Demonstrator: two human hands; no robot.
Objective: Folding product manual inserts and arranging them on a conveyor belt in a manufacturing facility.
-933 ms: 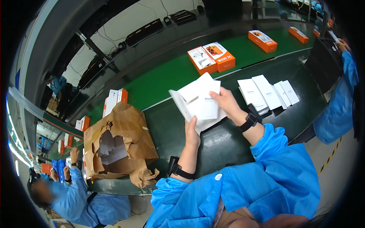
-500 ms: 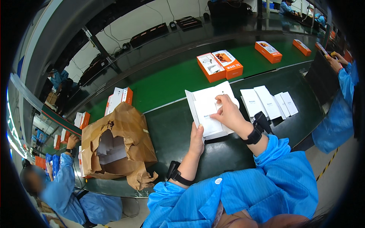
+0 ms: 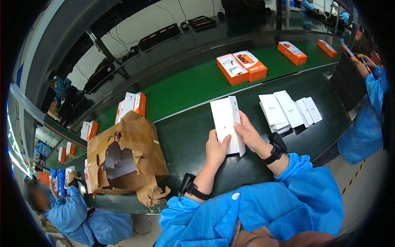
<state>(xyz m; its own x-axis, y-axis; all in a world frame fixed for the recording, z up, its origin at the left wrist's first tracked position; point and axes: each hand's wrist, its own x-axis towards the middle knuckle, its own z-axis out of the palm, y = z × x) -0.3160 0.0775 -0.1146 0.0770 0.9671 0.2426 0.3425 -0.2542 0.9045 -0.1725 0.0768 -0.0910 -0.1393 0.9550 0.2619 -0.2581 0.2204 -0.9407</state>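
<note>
Upright above the dark green tabletop is a slim white folded-card box (image 3: 221, 117), its flaps folded together. My left hand (image 3: 217, 149) grips its lower left side, thumb across the front. Around its right edge is my right hand (image 3: 249, 132), fingers behind and thumb on the narrow side. To the right of my right hand lie several white booklets (image 3: 274, 110) in overlapping piles. What sits inside the folded box is hidden.
A torn brown paper bag (image 3: 145, 140) stands left of me. On the green conveyor belt (image 3: 177, 88) are an open orange box (image 3: 238, 78) with small parts, an orange-and-white lid (image 3: 258, 74) and further orange boxes (image 3: 295, 57). Co-workers in blue sit at left (image 3: 88, 220) and right (image 3: 360, 131).
The white card piece, spread open with a booklet in it before, is now folded into a slim box. My right hand moved from its face to its right edge. The belt boxes shifted slightly right.
</note>
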